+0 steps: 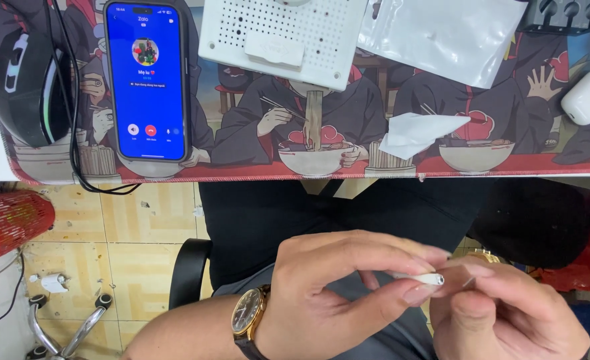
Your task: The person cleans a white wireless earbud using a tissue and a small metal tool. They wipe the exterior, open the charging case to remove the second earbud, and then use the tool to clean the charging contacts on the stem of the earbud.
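Below the desk edge our left hand (pixel 335 293) and right hand (pixel 508 320) work over the lap in open space, with only the chair armrest (pixel 189 270) to the left and a red mesh basket (pixel 8 223) farther off. Up on the desk mat (pixel 241 170) we find little room: a phone (pixel 147 80), a black mouse (pixel 25 87) and its cable crowd the left, a white perforated board (pixel 285 37) and a clear plastic bag (pixel 441 33) fill the middle. A crumpled tissue (pixel 418 131) and a white earbud case (pixel 588 97) leave narrow bare strips along the mat's front edge.

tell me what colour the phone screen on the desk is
The phone screen is bright blue, with small white icons and one red button; the head view shows it.
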